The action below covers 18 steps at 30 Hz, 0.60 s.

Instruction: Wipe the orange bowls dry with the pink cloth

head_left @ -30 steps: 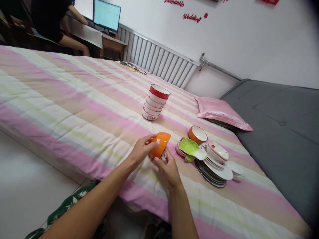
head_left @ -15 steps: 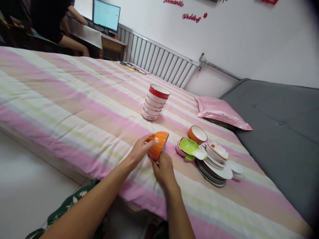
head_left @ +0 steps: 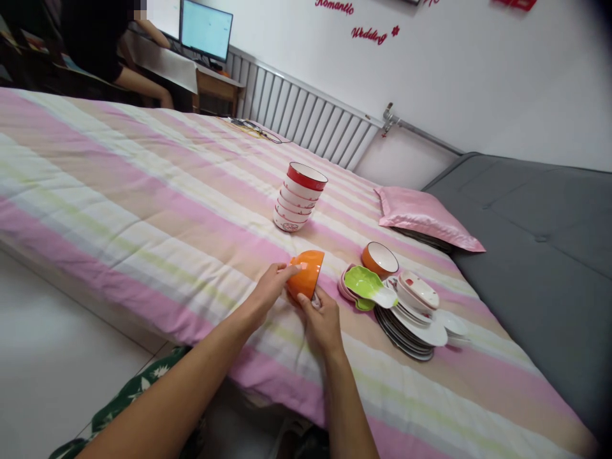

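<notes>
An orange bowl (head_left: 307, 271) is tipped on its side above the bed, its opening turned away to the right. My left hand (head_left: 272, 287) is closed on the bowl's base side, thumb lying across the orange outside. Lower down, my right hand (head_left: 324, 315) grips the rim with its thumb on the outer wall; its other fingers are partly hidden. A small whitish bit shows between this hand and the rim, too small to name. Beyond the bowl stands a stack of red and white bowls (head_left: 299, 197). To the right sits a second orange bowl (head_left: 380, 260), upright with a white inside.
Right of my hands are a green leaf-shaped dish (head_left: 366, 284), a pile of plates (head_left: 406, 335) and small white dishes (head_left: 418, 290). A pink pillow (head_left: 430, 217) lies by the grey headboard (head_left: 535, 255). Cables (head_left: 255, 129) lie at the far edge; a person (head_left: 95, 44) sits beyond.
My right hand has shifted up and right along the rim, its thumb now on the bowl's outside. The bowl has turned slightly; the left hand has barely moved.
</notes>
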Motion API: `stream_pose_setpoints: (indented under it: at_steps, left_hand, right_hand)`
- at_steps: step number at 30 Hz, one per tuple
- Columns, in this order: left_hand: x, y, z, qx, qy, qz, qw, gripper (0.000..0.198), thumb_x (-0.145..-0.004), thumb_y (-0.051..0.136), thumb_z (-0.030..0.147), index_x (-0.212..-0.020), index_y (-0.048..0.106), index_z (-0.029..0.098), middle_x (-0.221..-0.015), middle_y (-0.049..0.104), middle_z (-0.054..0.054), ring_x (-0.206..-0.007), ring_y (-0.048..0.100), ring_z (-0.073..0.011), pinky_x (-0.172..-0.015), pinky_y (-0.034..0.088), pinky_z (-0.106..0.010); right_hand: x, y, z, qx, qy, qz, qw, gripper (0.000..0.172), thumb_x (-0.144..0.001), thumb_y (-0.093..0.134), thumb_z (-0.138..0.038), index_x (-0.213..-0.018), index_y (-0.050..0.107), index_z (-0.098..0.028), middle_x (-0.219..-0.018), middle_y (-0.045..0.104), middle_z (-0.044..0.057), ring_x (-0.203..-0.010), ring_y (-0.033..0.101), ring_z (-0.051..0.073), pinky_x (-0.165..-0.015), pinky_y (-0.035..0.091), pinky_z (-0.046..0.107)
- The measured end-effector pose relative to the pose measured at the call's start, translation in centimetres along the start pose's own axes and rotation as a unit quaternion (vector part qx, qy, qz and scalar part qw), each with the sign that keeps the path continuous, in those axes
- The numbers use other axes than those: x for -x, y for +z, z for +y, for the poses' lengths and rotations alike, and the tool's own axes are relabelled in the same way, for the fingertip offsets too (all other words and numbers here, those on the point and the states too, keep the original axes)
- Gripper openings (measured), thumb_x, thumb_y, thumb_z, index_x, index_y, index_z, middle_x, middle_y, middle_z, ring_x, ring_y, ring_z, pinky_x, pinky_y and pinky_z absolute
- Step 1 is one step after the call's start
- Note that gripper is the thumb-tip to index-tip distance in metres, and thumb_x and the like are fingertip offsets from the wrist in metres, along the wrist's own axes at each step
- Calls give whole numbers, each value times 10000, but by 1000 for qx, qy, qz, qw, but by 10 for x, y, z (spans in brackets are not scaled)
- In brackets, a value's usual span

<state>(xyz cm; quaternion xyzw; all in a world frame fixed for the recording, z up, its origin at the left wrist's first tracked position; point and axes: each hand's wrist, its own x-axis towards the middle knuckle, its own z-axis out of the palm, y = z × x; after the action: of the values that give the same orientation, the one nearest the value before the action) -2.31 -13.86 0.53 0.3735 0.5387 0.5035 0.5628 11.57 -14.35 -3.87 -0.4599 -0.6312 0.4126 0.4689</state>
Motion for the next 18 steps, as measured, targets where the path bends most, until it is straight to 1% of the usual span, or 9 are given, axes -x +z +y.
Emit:
stream_pose_setpoints:
  at_steps: [2, 5, 8, 10, 12, 15, 18]
  left_hand:
    - [2, 1, 2, -19, -1, -18, 1000, 525, -713, 588, 546, -1000, 614, 107, -1005, 679, -110, -990, 606, -282, -771, 438, -336]
    - [5, 2, 5, -31, 21, -36, 999, 478, -700, 597, 529, -935, 655, 117, -968, 690, -94, -937, 611, -265, -747, 437, -327]
    - [6, 2, 7, -20, 61, -61, 996, 442, -698, 611, 509, -910, 679, 127, -989, 699, -88, -973, 607, -268, -805, 442, -338]
    - [7, 2, 6, -12, 82, -80, 993, 423, -701, 630, 484, -921, 687, 128, -1010, 704, -92, -1004, 604, -277, -844, 444, -351]
    - [8, 1, 6, -2, 97, -107, 989, 415, -712, 646, 456, -963, 690, 129, -1045, 707, -97, -1031, 603, -284, -873, 446, -358]
    - [8, 0, 5, -4, 117, -152, 981, 426, -740, 647, 423, -1056, 684, 140, -1111, 696, -97, -1066, 599, -291, -898, 451, -359]
    - [7, -1, 3, -44, 126, -157, 979, 441, -740, 652, 408, -1095, 674, 148, -1106, 695, -96, -1039, 611, -297, -867, 469, -360]
  right_hand:
    - [0, -1, -3, -102, 14, 17, 995, 326, -804, 649, -375, -1059, 667, -172, -995, 710, 55, -886, 638, 204, -824, 492, 333]
    - [0, -2, -6, -214, 35, 74, 973, 325, -768, 704, -357, -1022, 663, -159, -966, 709, 52, -866, 647, 196, -818, 514, 345]
    - [1, -5, -9, -279, 41, 134, 950, 356, -766, 709, -367, -1049, 641, -163, -956, 702, 50, -884, 643, 189, -825, 515, 346]
    - [1, -7, -11, -304, 44, 153, 939, 384, -783, 684, -399, -1084, 626, -167, -958, 702, 56, -904, 641, 190, -832, 513, 350]
    - [1, -7, -13, -322, 50, 151, 933, 386, -786, 672, -426, -1074, 629, -173, -936, 705, 56, -907, 643, 193, -835, 513, 351]
    - [2, -7, -16, -339, 55, 130, 930, 366, -773, 681, -435, -1042, 640, -190, -923, 708, 47, -904, 649, 197, -858, 508, 362]
    - [3, -6, -17, -354, 56, 101, 928, 357, -801, 644, -448, -1057, 638, -199, -962, 712, 52, -936, 653, 206, -893, 500, 386]
